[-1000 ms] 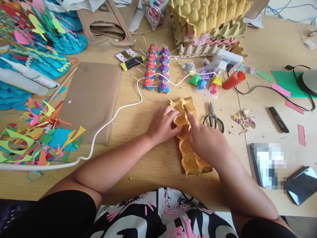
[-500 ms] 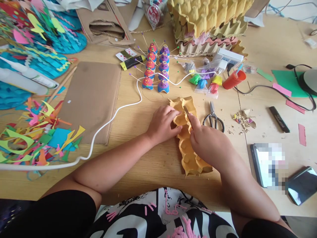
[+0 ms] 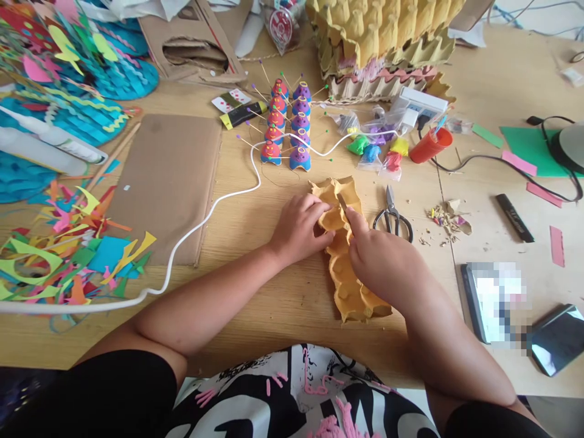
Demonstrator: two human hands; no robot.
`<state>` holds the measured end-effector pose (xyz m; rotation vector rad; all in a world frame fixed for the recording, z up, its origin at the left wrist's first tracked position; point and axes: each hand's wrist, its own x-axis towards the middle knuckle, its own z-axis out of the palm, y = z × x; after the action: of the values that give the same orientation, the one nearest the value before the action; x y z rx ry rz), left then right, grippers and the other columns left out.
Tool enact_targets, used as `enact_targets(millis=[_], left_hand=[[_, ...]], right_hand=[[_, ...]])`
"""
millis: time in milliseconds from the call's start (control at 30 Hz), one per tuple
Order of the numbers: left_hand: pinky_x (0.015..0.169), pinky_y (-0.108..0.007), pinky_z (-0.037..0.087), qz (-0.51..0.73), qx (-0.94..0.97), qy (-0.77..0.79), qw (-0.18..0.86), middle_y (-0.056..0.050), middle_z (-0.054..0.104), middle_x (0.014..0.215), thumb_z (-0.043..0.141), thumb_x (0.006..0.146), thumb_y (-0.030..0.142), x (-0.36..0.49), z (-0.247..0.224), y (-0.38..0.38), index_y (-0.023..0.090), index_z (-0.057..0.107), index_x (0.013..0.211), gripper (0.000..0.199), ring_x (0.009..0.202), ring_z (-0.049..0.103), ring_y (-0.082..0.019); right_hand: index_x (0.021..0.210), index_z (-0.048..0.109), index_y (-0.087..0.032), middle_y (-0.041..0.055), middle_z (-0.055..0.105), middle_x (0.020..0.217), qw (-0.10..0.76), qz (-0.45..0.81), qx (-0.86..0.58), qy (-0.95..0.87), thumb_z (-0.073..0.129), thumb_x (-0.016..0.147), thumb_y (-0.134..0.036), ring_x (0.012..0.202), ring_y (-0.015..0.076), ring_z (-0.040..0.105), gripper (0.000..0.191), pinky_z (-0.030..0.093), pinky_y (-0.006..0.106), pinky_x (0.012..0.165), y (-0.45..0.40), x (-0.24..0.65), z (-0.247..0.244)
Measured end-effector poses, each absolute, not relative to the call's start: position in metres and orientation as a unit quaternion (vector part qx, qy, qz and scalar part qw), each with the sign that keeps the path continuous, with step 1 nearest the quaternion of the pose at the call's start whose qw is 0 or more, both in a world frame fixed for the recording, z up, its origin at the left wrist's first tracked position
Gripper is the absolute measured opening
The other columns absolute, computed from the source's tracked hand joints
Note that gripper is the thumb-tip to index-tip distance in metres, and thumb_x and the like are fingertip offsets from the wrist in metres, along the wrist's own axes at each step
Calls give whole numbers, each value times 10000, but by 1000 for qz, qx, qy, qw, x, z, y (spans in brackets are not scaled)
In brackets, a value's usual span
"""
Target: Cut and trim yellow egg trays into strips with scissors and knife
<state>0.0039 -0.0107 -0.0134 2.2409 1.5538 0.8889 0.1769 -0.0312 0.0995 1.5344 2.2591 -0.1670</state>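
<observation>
A yellow egg carton strip point(image 3: 345, 271), two cups wide, lies on the table in front of me. My left hand point(image 3: 301, 228) grips its left edge near the far end, thumb and fingers apart around one cup. Closed around a small knife point(image 3: 342, 202), my right hand point(image 3: 383, 261) rests over the strip's right side. Only a short length of dark blade shows, set against the ridge between the two rows of cups; the handle is hidden in my fist. Black-handled scissors point(image 3: 393, 220) lie just right of the strip.
Painted red figures point(image 3: 274, 131) and purple figures point(image 3: 300, 140) stand beyond the strip, a white cable point(image 3: 219, 201) crossing them. Cardboard point(image 3: 166, 182) and paper scraps point(image 3: 68, 255) lie left. Egg trays point(image 3: 387, 36) are stacked behind; an orange cup point(image 3: 430, 145) and phone point(image 3: 559, 340) are right.
Almost nothing differs. Both hands keep their places on the egg carton, and the knife blade stays at the same ridge; the view has shifted very slightly.
</observation>
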Motion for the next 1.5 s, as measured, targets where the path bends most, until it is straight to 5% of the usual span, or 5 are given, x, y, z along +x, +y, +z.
enact_targets(millis=[167, 500, 833, 1267, 1500], left_hand=[[1017, -460, 469, 301, 774, 538, 147, -119, 641, 1194, 701, 836, 453, 4, -15, -10, 197, 655, 1217, 461, 1131, 583, -305], [1007, -447, 476, 307, 771, 540, 139, -117, 644, 1173, 713, 844, 386, 4, -12, -12, 201, 658, 1239, 439, 1122, 584, -296], [1004, -456, 470, 297, 773, 542, 142, -115, 647, 1192, 734, 817, 425, 4, -15, -10, 195, 656, 1207, 460, 1124, 588, -307], [1003, -443, 478, 309, 771, 539, 141, -120, 640, 1159, 717, 842, 363, 6, -11, -12, 196, 657, 1226, 423, 1109, 587, -294], [1004, -443, 474, 303, 771, 543, 136, -118, 643, 1164, 717, 834, 399, 5, -14, -11, 179, 668, 1225, 451, 1105, 584, -295]], right_hand=[[1632, 243, -83, 101, 779, 813, 241, -52, 540, 805, 322, 1024, -234, 745, 246, 752, 631, 409, 305, 549, -37, 180, 109], [1632, 236, -136, 124, 798, 993, 192, -94, 560, 800, 298, 1029, -256, 829, 276, 764, 618, 444, 333, 608, -19, 177, 96], [1629, 254, -134, 91, 788, 858, 228, -68, 544, 805, 324, 1034, -270, 733, 240, 747, 614, 334, 301, 520, -32, 183, 109], [1611, 256, -132, 133, 798, 1024, 174, -90, 568, 799, 283, 1040, -265, 879, 290, 769, 586, 447, 342, 623, -17, 172, 90], [1612, 281, -115, 109, 800, 932, 186, -66, 555, 808, 307, 1036, -248, 804, 248, 756, 592, 365, 317, 546, -26, 178, 97]])
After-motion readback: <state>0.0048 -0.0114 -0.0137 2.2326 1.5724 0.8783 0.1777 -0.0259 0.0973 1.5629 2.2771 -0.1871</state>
